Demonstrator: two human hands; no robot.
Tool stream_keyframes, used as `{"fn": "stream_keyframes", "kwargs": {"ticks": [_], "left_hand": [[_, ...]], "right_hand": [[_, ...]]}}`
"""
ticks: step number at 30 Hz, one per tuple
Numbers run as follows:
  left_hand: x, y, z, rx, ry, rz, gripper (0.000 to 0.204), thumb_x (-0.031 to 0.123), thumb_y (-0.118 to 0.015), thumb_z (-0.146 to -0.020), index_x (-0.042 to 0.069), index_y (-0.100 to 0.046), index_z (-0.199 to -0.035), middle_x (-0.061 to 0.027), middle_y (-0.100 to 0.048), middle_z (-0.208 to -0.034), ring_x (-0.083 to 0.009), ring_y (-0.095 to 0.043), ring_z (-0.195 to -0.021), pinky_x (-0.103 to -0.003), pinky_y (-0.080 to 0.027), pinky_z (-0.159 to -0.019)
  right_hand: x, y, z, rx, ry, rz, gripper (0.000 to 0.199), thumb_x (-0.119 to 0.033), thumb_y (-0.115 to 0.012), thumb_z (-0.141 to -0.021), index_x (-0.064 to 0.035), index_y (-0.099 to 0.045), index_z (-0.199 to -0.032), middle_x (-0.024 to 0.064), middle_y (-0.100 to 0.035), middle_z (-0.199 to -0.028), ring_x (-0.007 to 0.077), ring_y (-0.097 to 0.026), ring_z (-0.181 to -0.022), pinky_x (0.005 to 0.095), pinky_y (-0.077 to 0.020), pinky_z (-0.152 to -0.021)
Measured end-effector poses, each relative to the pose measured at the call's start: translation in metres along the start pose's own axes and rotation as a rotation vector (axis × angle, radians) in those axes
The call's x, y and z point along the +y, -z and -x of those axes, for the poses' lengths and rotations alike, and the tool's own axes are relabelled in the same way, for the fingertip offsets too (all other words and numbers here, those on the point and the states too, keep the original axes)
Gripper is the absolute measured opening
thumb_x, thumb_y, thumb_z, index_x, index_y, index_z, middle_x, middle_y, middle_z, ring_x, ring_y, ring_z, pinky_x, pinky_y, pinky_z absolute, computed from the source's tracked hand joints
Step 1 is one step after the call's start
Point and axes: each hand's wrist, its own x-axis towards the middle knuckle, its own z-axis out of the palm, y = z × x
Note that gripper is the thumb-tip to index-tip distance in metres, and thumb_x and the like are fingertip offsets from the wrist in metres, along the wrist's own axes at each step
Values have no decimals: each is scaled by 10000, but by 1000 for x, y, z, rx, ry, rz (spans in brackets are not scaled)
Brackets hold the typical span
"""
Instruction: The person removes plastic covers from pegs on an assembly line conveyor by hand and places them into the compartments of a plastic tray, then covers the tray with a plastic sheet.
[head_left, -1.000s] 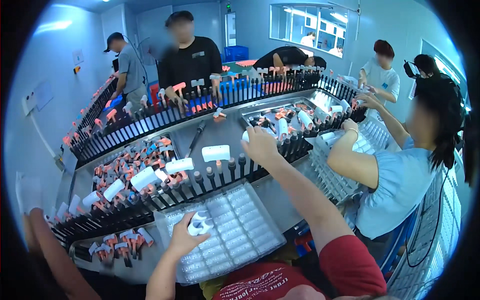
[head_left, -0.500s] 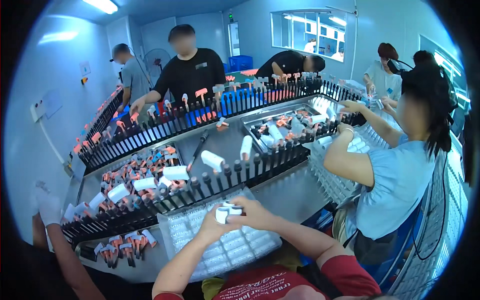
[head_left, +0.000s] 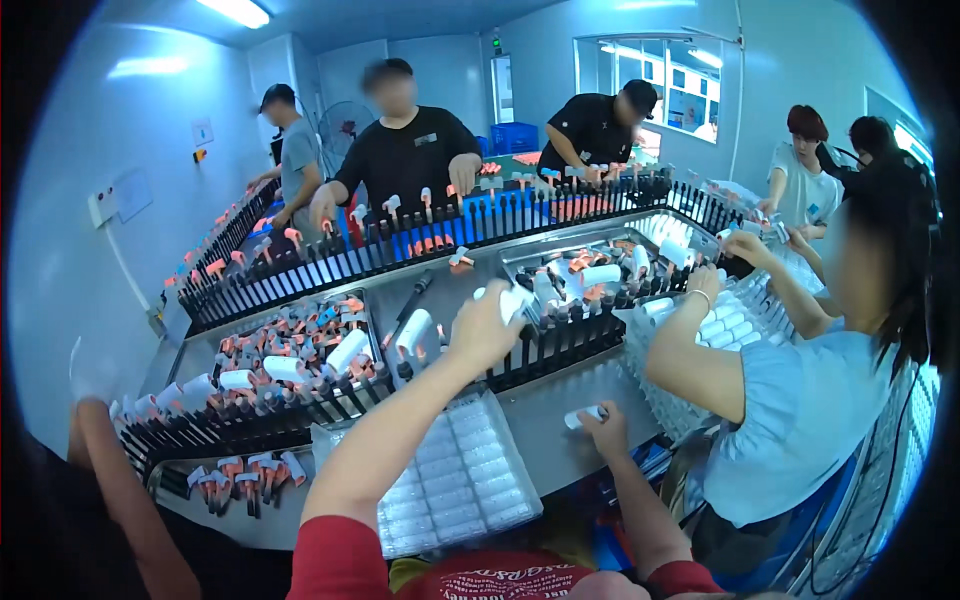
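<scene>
Your left hand (head_left: 483, 330) is stretched forward over the black rack (head_left: 560, 335), fingers closed on a white tube (head_left: 513, 300). Your right hand (head_left: 603, 428) rests well back, on the steel table (head_left: 560, 395), gripping another small white piece (head_left: 583, 415). A clear tray (head_left: 455, 480) lies beneath your left forearm.

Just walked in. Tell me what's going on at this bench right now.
Several people work around a long metal table lined with black peg racks. The person wearing the camera reaches the left hand out to the rack, holding a small white piece at the pegs. The right hand rests low on the table, gripping another white piece. A clear compartment tray lies in front of them. A bin of orange-and-white parts sits to the left.
</scene>
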Motion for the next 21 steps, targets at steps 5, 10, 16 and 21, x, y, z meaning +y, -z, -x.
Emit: {"fn": "stream_keyframes", "kwargs": {"ticks": [5,10,16,21], "left_hand": [[-24,-16,-59,69,141,-241,398,156,-671,-743,-8,-481,-1052,-251,-649,-899,-420,-643,-875,-487,-513,-770],[-35,-5,-71,-190,215,-331,387,177,-634,-700,-38,-620,-1022,-220,-668,-948,-370,-658,-901,-446,-519,-821],[-50,33,-61,-256,144,-435,365,257,-654,-688,-21,-635,-923,-232,-650,-959,-375,-631,-938,-431,-491,-839],[-52,47,-22,-280,4,-529,339,175,-711,-693,-4,-593,-954,-217,-653,-911,-388,-627,-906,-458,-489,-816]], "right_hand": [[33,10,11,82,202,325,342,-219,-778,-727,7,-617,-928,127,-642,-840,224,-621,-769,341,-491,-706],[19,9,18,89,249,313,322,-204,-770,-722,11,-615,-905,132,-634,-841,231,-615,-774,351,-487,-716],[13,11,20,51,313,345,331,-200,-766,-715,-5,-601,-926,159,-607,-871,329,-603,-803,392,-480,-717],[16,16,22,60,295,346,327,-197,-761,-714,-20,-601,-938,153,-601,-891,341,-596,-819,405,-478,-719]]}}
